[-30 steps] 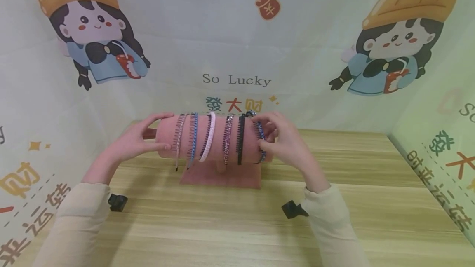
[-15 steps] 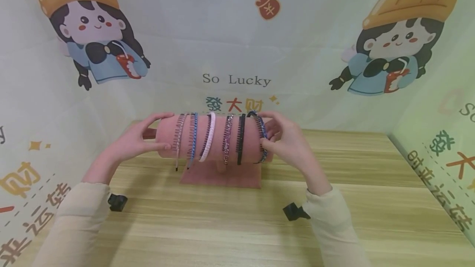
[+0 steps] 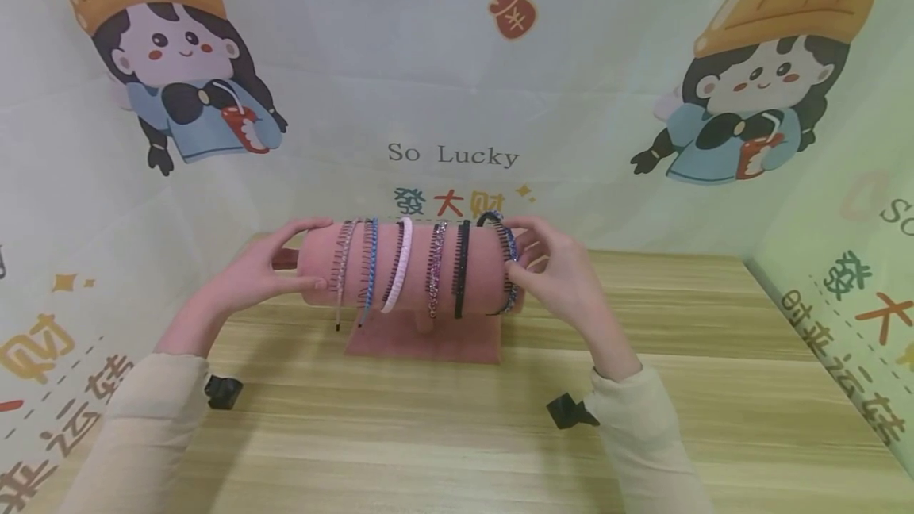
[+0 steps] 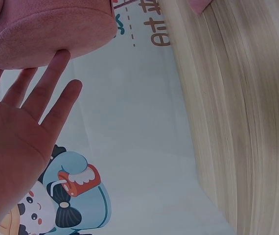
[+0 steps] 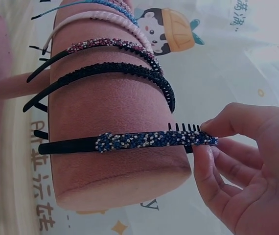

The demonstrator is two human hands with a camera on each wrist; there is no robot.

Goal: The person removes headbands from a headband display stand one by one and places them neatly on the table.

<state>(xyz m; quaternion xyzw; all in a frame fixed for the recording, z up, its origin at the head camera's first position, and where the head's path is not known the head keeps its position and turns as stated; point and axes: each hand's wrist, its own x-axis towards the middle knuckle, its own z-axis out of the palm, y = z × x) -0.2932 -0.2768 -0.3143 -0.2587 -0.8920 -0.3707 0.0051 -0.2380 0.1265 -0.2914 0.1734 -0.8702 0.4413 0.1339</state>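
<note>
A pink plush roll (image 3: 484, 260) on a pink base (image 3: 424, 343) bears several toothed headbands. My left hand (image 3: 246, 272) holds the roll's left end, thumb at the front and fingers behind the top; in the left wrist view its fingertips touch the padded end. At the other end my right hand (image 3: 564, 272) pinches the headband with blue and silver rhinestones (image 5: 144, 141) between thumb and fingers. That headband still spans the roll, and its top stands a little off the surface. Beside it sits a black headband (image 5: 110, 69).
Further left on the roll are a pink-and-silver beaded headband (image 3: 435, 268), a white braided headband (image 3: 400, 264), a blue headband (image 3: 370, 268) and a pale pink headband (image 3: 343, 268). Under them lies a wooden tabletop (image 3: 400, 435). A printed cloth (image 3: 343, 62) hangs behind.
My right hand has shifted slightly right, drawing the blue rhinestone headband toward the roll's right end and away from the black one. My left hand keeps its hold on the left end.
</note>
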